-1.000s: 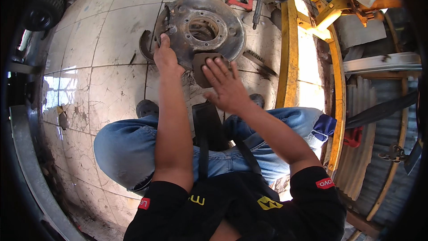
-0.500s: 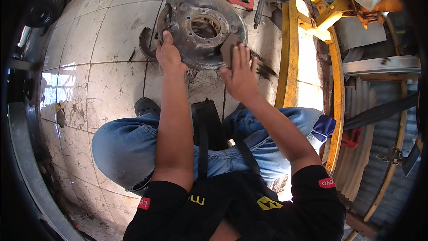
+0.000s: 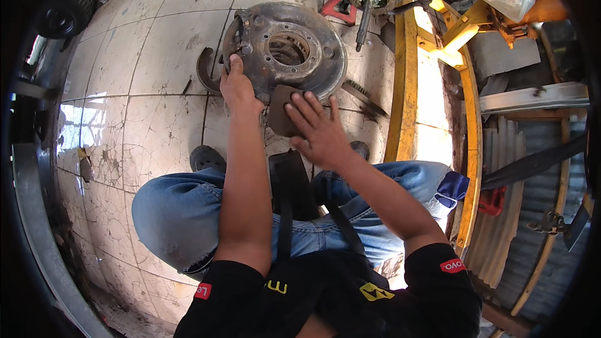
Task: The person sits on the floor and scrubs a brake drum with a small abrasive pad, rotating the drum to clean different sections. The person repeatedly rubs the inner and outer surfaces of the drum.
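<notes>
A round, dirty metal brake backing plate (image 3: 300, 20) with a large bolt-ringed centre hole is on the tiled floor in front of me. My left hand (image 3: 240, 89) grips its left edge, thumb on the face and the other fingers mostly hidden. At the plate's near edge, my right hand (image 3: 318, 130) holds a brown sheet that looks like sandpaper (image 3: 283, 112), its fingers lying over the sheet's right part. A curved brake shoe (image 3: 205, 70) lies just left of my left hand. To the plate's right is a wire brush (image 3: 362, 94).
A hub with a long shaft (image 3: 369, 0) and a red stand (image 3: 339, 7) are at the back right. A yellow metal frame (image 3: 404, 87) runs along the right side. A tyre (image 3: 65, 9) is at the far left, and a metal beam (image 3: 37, 213) curves along the left edge.
My right hand has moved left and nearer to me with the brown sheet, from the plate's right side to its near edge. The left hand keeps its grip, and the wire brush shows more fully.
</notes>
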Demonstrator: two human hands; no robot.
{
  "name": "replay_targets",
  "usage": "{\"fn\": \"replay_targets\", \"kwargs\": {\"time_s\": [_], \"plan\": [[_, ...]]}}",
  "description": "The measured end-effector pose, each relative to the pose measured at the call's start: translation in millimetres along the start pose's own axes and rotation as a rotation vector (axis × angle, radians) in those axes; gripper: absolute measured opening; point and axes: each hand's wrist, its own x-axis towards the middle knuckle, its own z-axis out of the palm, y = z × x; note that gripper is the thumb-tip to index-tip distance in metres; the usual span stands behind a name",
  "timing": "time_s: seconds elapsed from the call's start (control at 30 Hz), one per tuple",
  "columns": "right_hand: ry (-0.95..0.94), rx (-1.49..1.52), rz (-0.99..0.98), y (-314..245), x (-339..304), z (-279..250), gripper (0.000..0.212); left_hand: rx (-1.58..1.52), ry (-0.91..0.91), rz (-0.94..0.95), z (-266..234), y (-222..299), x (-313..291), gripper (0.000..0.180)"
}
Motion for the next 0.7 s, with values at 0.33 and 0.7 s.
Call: {"fn": "replay_targets", "kwargs": {"time_s": [0.33, 0.7], "plan": [[0.014, 0.015, 0.059, 10.9, 6.9, -8.2, 0.069, 0.007, 0.014, -0.004, -3.2, -2.7, 9.1, 0.062], [0.048, 0.148, 0.141, 31.4, 3.7, -7.4, 0.063, 0.013, 0.114, -0.013, 0.5, -0.8, 4.3, 0.041]]}}
